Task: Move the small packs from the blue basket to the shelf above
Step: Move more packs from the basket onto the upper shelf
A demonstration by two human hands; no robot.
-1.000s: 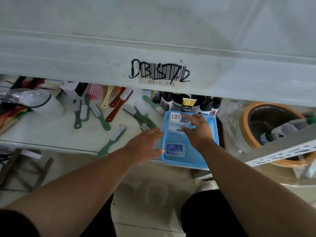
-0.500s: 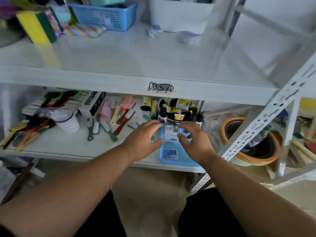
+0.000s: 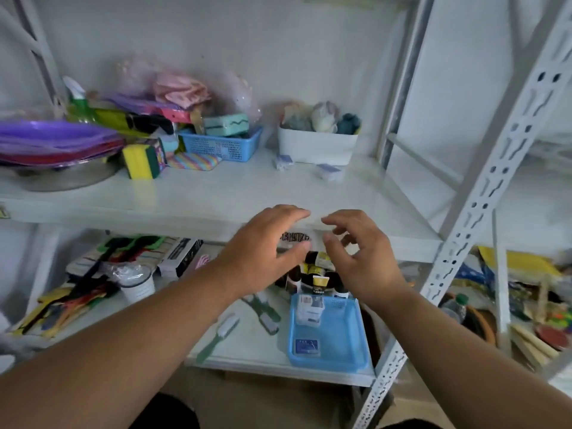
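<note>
The blue basket [image 3: 340, 335] sits on the lower shelf at the front right. It holds a small stack of packs [image 3: 311, 309] at its far left corner and one blue-labelled pack [image 3: 306, 346] near its front. Two small packs [image 3: 283, 161] [image 3: 329, 171] lie on the upper shelf [image 3: 216, 193] in front of a white bin. My left hand [image 3: 263, 252] and my right hand [image 3: 359, 255] hover side by side at the upper shelf's front edge, above the basket. Their fingers are spread and curled, and they hold nothing.
On the upper shelf stand a white bin [image 3: 318, 148], a blue mesh basket [image 3: 223, 145], sponges [image 3: 142, 161] and purple plates [image 3: 52, 144]. Bottles [image 3: 315, 280], brushes [image 3: 226, 329] and a cup [image 3: 136, 281] crowd the lower shelf. A perforated upright [image 3: 483, 187] slants at the right.
Both hands have risen from the blue basket to the front edge of the upper shelf, and they are empty. The view has tilted up, and the upper shelf now shows.
</note>
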